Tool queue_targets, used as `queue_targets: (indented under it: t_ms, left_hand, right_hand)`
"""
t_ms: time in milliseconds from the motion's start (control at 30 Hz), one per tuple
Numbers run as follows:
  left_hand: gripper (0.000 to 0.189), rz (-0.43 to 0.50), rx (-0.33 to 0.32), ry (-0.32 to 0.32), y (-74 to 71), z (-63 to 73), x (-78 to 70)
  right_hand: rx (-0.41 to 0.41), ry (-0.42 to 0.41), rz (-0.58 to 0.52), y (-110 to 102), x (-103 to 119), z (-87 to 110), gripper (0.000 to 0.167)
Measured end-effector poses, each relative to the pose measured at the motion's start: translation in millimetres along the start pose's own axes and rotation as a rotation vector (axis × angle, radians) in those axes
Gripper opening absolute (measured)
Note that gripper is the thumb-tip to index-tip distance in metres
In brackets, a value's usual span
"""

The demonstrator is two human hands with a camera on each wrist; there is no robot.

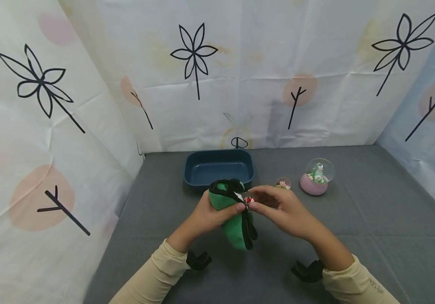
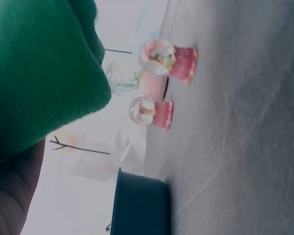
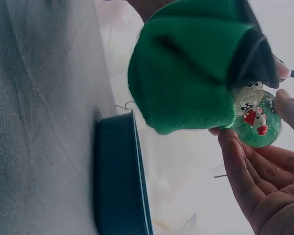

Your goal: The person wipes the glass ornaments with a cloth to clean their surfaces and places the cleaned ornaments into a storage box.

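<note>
Right hand (image 1: 289, 209): narrow pinch, thumb and fingers on opposite sides of a small globe (image 3: 259, 122). Clear ball, red-and-white figure inside. Left hand (image 1: 207, 215): holds a folded green cloth (image 3: 186, 73) with black trim, thumb on the near side, fingers mostly hidden by the fabric. Globe sits at the cloth's trimmed edge, partly covered by it, round end out toward the right hand. How far it goes in: cannot tell. Both held up off the grey table (image 1: 354, 253), in front of the person. Loose end of the cloth hangs below the left thumb.

Tray (image 1: 217, 166): blue, just beyond the cloth, a bit left. In the head view the cloth overlaps its near right corner; in the right wrist view the two are apart.

Past the right hand: pink globe (image 1: 314, 184), upright on the table. Near it, two smaller red-based globes, the bigger one (image 2: 167, 59) and the littler one (image 2: 152, 112), both upright, well apart from the hands.

Sleeves (image 1: 156, 270) cream, black straps (image 1: 308, 271) at both wrists. Backdrop (image 1: 259, 42) behind, white, black flower outlines.
</note>
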State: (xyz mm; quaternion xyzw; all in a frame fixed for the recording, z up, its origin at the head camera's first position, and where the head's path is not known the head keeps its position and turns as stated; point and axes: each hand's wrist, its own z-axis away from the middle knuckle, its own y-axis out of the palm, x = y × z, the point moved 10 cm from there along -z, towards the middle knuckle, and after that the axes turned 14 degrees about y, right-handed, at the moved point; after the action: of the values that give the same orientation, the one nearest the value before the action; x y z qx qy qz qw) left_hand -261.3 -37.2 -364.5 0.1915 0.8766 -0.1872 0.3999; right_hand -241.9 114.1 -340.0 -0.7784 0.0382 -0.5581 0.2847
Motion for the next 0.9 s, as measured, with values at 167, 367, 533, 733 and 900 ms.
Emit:
queue_targets:
  t_ms: [167, 367, 533, 733, 900]
  left_hand:
    - [0.028, -0.006, -0.031, -0.026, -5.7, 1.3, 4.8]
    - [0.033, 0.011, -0.041, -0.026, -8.6, 0.5, 5.0]
    - [0.032, 0.023, -0.014, -0.041, -5.9, 1.6, 4.9]
    - [0.036, 0.02, 0.026, -0.029, 1.2, 0.7, 3.7]
    - [0.042, -0.043, 0.006, -0.002, -3.1, -0.2, 0.3]
  right_hand:
    - [-0.031, -0.1, -0.008, -3, 5, 1.0, 0.049]
    - [-0.088, -0.369, 0.035, -5, 27, 10.3, 0.065]
    - [-0.109, -0.362, 0.063, -5, 27, 9.8, 0.059]
    - [-0.062, -0.225, 0.016, -4, 13, 5.0, 0.046]
    - [-0.042, -0.159, -0.044, -4, 6, 2.4, 0.042]
